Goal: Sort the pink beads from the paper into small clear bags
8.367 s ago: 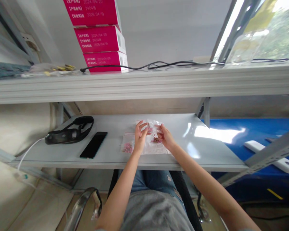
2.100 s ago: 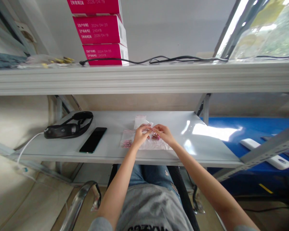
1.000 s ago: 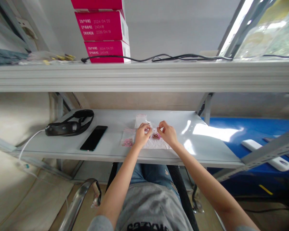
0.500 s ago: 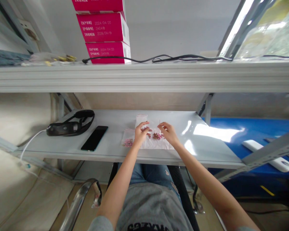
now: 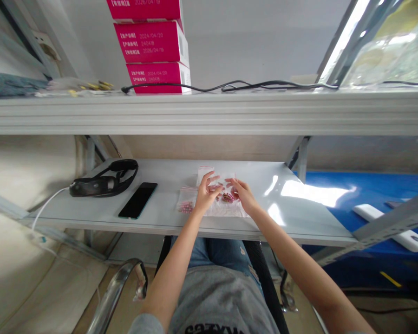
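A pile of small pink and brown pieces (image 5: 227, 197) lies on a thin white sheet (image 5: 223, 211) near the table's front edge. My left hand (image 5: 205, 192) is over the sheet's left part, its fingers spread towards the pile. From the right, my right hand (image 5: 242, 192) reaches to the pile's edge, fingers bent. Whether small pieces are between the fingertips of either hand is too small to make out. Left of my left hand lies a clear bag with pink pieces (image 5: 186, 207). Another flat clear bag (image 5: 204, 171) lies behind the left hand.
A black phone (image 5: 138, 200) and a black strapped device (image 5: 104, 181) with a white cable lie on the table's left. Above runs a shelf edge (image 5: 209, 113) bearing pink boxes (image 5: 153, 42) and black cables. A white device (image 5: 411, 239) lies on the blue surface at right.
My left hand's fingers have spread and moved slightly right over the pile. My right hand's fingers have shifted slightly left, closer to the left hand. The whole view has shifted a little.
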`<state>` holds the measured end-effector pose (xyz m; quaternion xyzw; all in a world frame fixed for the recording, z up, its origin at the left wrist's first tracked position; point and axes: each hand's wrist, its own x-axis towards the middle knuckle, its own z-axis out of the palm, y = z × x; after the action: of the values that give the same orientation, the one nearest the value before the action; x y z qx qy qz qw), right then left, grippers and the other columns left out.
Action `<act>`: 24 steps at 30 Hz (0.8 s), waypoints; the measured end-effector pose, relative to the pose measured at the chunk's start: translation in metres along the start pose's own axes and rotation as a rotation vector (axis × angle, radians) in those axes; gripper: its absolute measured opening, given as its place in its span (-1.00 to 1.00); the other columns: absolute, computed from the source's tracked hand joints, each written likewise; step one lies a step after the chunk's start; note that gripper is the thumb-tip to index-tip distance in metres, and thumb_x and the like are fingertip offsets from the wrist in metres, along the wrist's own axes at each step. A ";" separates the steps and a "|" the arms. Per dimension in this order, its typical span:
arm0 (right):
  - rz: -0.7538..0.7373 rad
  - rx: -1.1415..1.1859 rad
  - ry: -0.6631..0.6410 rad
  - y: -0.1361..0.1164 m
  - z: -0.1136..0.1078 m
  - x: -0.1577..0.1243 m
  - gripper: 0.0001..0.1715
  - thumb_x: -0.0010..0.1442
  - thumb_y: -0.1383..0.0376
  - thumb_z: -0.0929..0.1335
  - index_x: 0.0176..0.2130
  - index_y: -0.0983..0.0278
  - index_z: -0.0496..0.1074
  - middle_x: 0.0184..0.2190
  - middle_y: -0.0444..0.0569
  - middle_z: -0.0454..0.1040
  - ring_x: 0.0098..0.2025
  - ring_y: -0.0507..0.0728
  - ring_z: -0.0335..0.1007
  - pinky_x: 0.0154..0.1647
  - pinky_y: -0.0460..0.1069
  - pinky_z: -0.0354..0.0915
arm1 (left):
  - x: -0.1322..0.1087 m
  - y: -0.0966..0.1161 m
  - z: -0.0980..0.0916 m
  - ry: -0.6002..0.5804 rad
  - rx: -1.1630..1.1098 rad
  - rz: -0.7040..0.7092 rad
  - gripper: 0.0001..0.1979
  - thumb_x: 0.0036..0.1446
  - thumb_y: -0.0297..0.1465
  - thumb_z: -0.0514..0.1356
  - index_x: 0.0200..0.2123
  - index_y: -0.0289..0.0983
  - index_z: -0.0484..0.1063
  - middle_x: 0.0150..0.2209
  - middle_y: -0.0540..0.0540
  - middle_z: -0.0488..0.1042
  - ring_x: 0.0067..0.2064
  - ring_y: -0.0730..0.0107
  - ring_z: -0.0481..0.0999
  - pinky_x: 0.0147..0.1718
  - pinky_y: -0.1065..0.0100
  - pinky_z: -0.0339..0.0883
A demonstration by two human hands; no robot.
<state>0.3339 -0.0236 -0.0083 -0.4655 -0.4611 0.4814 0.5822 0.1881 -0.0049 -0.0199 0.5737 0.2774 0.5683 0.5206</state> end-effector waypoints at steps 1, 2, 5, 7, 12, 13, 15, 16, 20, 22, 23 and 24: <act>0.029 0.074 0.011 0.001 0.000 0.000 -0.57 0.01 0.01 0.33 -0.28 0.29 0.47 -0.59 -0.19 0.31 -0.67 -0.10 0.02 -0.69 -0.14 -0.07 | -0.001 0.000 0.001 0.000 0.015 0.022 -0.37 -0.04 -0.34 0.28 0.10 -0.07 0.11 -0.01 -0.13 0.38 -0.34 0.49 0.51 -0.45 0.46 0.43; 0.057 0.151 0.018 0.002 0.000 0.001 -0.57 0.00 0.01 0.34 -0.27 0.29 0.46 -0.64 -0.23 0.25 -0.68 -0.11 -0.02 -0.70 -0.14 -0.10 | -0.002 0.000 0.001 0.001 0.045 0.046 -0.33 -0.03 -0.34 0.28 0.13 -0.06 0.07 -0.02 -0.14 0.39 -0.33 0.49 0.50 -0.43 0.45 0.42; 0.138 0.376 0.023 0.004 -0.001 0.003 -0.65 -0.03 0.06 0.39 -0.33 0.27 0.38 -0.71 -0.31 0.09 -0.71 -0.11 -0.11 -0.73 -0.16 -0.16 | -0.006 -0.001 0.001 0.002 0.204 0.152 -0.29 -0.01 -0.33 0.25 0.17 -0.06 -0.01 -0.01 -0.16 0.38 -0.29 0.45 0.49 -0.42 0.43 0.42; 0.204 0.507 0.028 0.005 -0.001 0.004 -0.69 -0.03 0.10 0.40 -0.41 0.24 0.27 -0.73 -0.33 0.04 -0.72 -0.12 -0.16 -0.75 -0.17 -0.20 | -0.009 -0.003 0.000 -0.015 0.328 0.246 -0.27 -0.01 -0.31 0.24 0.18 -0.08 -0.04 0.03 -0.18 0.34 -0.24 0.39 0.49 -0.41 0.40 0.42; 0.378 0.659 -0.079 0.005 0.001 0.003 -0.63 0.08 0.10 0.34 -0.48 0.21 0.08 -0.76 -0.36 -0.08 -0.75 -0.10 -0.21 -0.76 -0.20 -0.19 | -0.012 -0.006 -0.001 -0.060 0.552 0.446 -0.25 -0.01 -0.28 0.21 0.20 -0.15 -0.10 0.13 -0.23 0.24 -0.12 0.30 0.47 -0.37 0.34 0.44; 0.391 0.677 -0.100 0.005 0.002 0.002 -0.62 0.09 0.11 0.33 -0.48 0.21 0.06 -0.76 -0.36 -0.09 -0.75 -0.10 -0.20 -0.77 -0.20 -0.19 | -0.013 -0.006 -0.001 -0.074 0.586 0.467 -0.28 0.00 -0.27 0.20 0.19 -0.16 -0.08 0.14 -0.23 0.22 -0.10 0.28 0.47 -0.37 0.34 0.44; 0.398 0.715 -0.112 0.005 0.002 0.001 -0.63 0.12 0.13 0.31 -0.49 0.21 0.05 -0.76 -0.35 -0.06 -0.75 -0.09 -0.18 -0.77 -0.20 -0.18 | -0.013 -0.006 0.000 -0.102 0.646 0.496 -0.33 0.02 -0.26 0.18 0.17 -0.18 -0.01 0.16 -0.23 0.20 -0.07 0.26 0.45 -0.36 0.34 0.44; 0.400 0.731 -0.108 0.005 0.002 0.001 -0.65 0.14 0.14 0.30 -0.49 0.21 0.05 -0.75 -0.34 -0.03 -0.75 -0.09 -0.17 -0.78 -0.20 -0.18 | -0.013 -0.005 0.000 -0.109 0.667 0.503 -0.36 0.02 -0.26 0.17 0.17 -0.18 0.02 0.16 -0.22 0.20 -0.06 0.25 0.45 -0.35 0.34 0.44; 0.391 0.722 -0.102 0.009 0.003 0.002 -0.69 0.18 0.17 0.24 -0.50 0.22 0.06 -0.74 -0.32 0.00 -0.75 -0.09 -0.16 -0.77 -0.20 -0.17 | -0.014 -0.004 0.001 -0.060 0.738 0.487 -0.48 0.10 -0.30 0.11 0.14 -0.18 0.11 0.07 -0.19 0.32 -0.16 0.32 0.48 -0.29 0.33 0.42; 0.382 0.651 -0.126 0.011 0.003 0.003 -0.67 0.17 0.14 0.24 -0.51 0.21 0.06 -0.75 -0.32 -0.04 -0.74 -0.08 -0.18 -0.77 -0.19 -0.16 | -0.014 -0.004 0.000 -0.029 0.770 0.484 -0.58 0.15 -0.33 0.05 0.10 -0.16 0.19 -0.02 -0.16 0.40 -0.17 0.33 0.49 -0.24 0.31 0.41; 0.376 0.612 -0.136 0.012 0.004 0.003 -0.65 0.17 0.11 0.24 -0.51 0.21 0.06 -0.75 -0.32 -0.06 -0.74 -0.08 -0.18 -0.77 -0.19 -0.16 | -0.014 -0.004 0.000 -0.016 0.777 0.490 -0.63 0.17 -0.35 0.03 0.07 -0.16 0.23 -0.05 -0.14 0.43 -0.16 0.33 0.49 -0.20 0.30 0.40; 0.369 0.582 -0.141 0.012 0.004 0.003 -0.65 0.15 0.09 0.25 -0.51 0.21 0.06 -0.76 -0.32 -0.07 -0.74 -0.08 -0.19 -0.77 -0.18 -0.16 | -0.014 -0.005 -0.001 -0.005 0.777 0.499 -0.66 0.18 -0.36 0.01 0.04 -0.15 0.28 -0.08 -0.13 0.45 -0.13 0.32 0.48 -0.16 0.29 0.39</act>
<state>0.3285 -0.0189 -0.0195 -0.3214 -0.2519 0.7205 0.5605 0.1856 -0.0157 -0.0294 0.7767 0.3222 0.5289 0.1149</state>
